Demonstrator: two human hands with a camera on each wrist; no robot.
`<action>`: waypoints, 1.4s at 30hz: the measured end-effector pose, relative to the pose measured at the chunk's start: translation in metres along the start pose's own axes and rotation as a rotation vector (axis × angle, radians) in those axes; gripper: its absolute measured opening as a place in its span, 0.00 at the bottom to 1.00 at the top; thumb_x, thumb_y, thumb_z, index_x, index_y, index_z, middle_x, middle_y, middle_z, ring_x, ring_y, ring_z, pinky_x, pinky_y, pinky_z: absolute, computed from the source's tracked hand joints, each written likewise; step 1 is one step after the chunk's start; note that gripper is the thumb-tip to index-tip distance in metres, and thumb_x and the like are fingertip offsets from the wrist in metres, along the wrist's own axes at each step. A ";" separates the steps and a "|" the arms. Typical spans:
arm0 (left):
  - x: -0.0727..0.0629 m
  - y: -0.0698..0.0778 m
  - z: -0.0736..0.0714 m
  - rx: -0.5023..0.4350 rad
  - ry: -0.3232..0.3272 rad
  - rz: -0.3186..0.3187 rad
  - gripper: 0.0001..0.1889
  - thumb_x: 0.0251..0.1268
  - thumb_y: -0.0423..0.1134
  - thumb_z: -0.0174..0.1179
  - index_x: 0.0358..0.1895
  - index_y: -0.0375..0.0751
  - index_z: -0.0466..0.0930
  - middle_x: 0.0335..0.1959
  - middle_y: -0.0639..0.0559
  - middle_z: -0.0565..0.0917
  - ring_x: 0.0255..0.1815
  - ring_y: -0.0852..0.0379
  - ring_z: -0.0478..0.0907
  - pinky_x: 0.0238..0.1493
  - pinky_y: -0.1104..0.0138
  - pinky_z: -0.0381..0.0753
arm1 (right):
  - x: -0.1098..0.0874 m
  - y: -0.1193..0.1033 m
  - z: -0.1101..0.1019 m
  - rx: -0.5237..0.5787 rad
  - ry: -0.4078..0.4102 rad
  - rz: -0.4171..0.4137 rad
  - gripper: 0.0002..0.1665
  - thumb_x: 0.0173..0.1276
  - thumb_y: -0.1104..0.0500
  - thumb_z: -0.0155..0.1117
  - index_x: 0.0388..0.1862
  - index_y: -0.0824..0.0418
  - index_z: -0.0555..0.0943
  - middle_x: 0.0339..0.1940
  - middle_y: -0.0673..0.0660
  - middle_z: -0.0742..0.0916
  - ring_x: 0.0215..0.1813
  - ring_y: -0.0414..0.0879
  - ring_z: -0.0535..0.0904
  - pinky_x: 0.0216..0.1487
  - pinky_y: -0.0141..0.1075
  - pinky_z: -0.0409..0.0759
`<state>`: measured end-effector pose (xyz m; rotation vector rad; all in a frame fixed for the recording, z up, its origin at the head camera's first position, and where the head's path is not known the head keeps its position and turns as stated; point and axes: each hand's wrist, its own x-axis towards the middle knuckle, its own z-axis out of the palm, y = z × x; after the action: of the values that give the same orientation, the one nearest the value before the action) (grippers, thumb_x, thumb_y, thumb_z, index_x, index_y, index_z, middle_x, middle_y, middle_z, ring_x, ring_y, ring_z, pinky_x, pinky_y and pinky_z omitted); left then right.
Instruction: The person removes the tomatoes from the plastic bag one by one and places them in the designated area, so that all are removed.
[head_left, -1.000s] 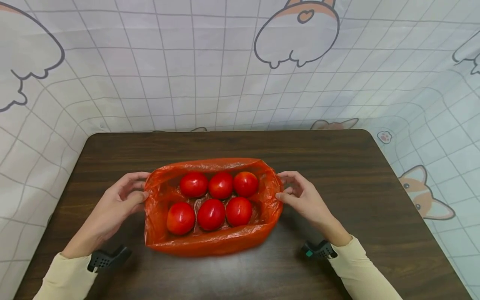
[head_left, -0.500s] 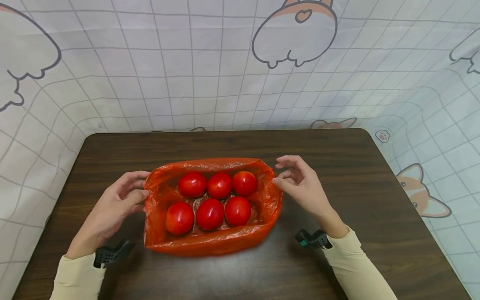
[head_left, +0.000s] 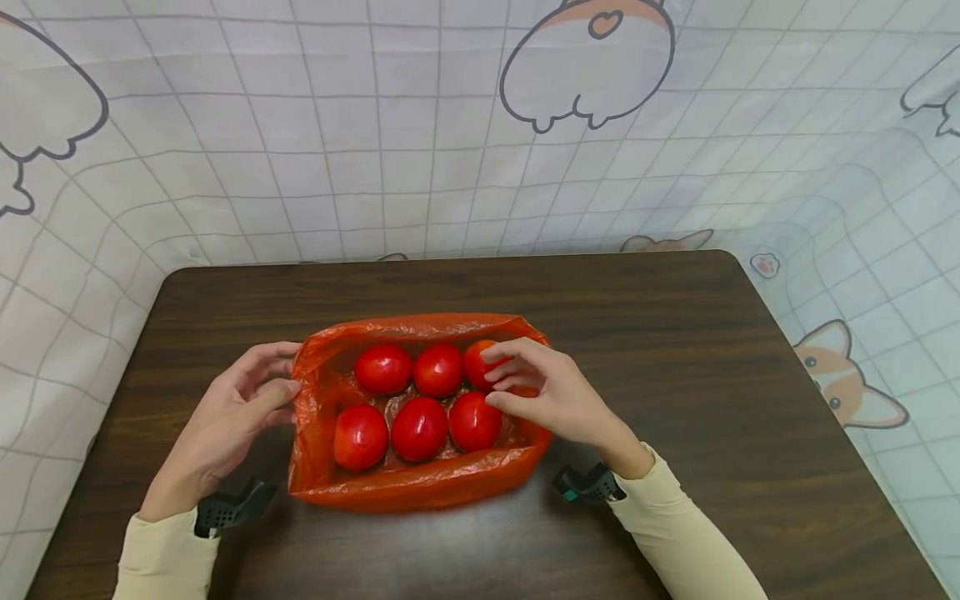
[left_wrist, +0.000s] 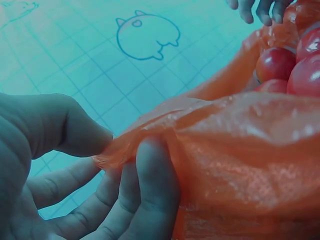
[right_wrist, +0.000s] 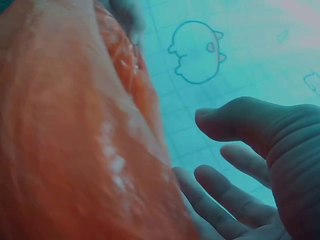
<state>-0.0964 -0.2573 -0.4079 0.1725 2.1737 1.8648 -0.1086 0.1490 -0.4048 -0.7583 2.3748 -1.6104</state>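
Observation:
An orange plastic bag lies wide-mouthed on the table, its rim spread into a long oval. Inside it sit glossy red tomatoes in two rows of three. My left hand pinches the bag's left rim between thumb and fingers; the left wrist view shows the gathered plastic there. My right hand reaches in over the right rim with bent, parted fingers and holds nothing. Its fingertips overlap the back right tomato, and its thumb tip is right at the front right tomato.
The dark wood-grain table extends around the bag on all sides. Behind it hangs a white gridded cloth with cartoon dog prints. Dark wrist cameras are strapped at both cuffs.
My right hand has let go of the bag's right rim, lifted off, and moved left over the tomatoes. The left hand keeps its pinch on the left rim.

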 end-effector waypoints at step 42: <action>0.000 -0.002 0.005 0.103 0.007 -0.013 0.25 0.79 0.42 0.56 0.74 0.48 0.64 0.56 0.53 0.78 0.49 0.61 0.86 0.49 0.66 0.90 | 0.003 0.020 0.014 -0.270 -0.172 0.022 0.32 0.60 0.60 0.80 0.63 0.57 0.80 0.61 0.54 0.87 0.58 0.47 0.86 0.61 0.44 0.87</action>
<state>-0.0950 -0.2524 -0.4104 0.1725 2.2715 1.7496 -0.1115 0.1416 -0.4280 -0.8753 2.4904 -1.1753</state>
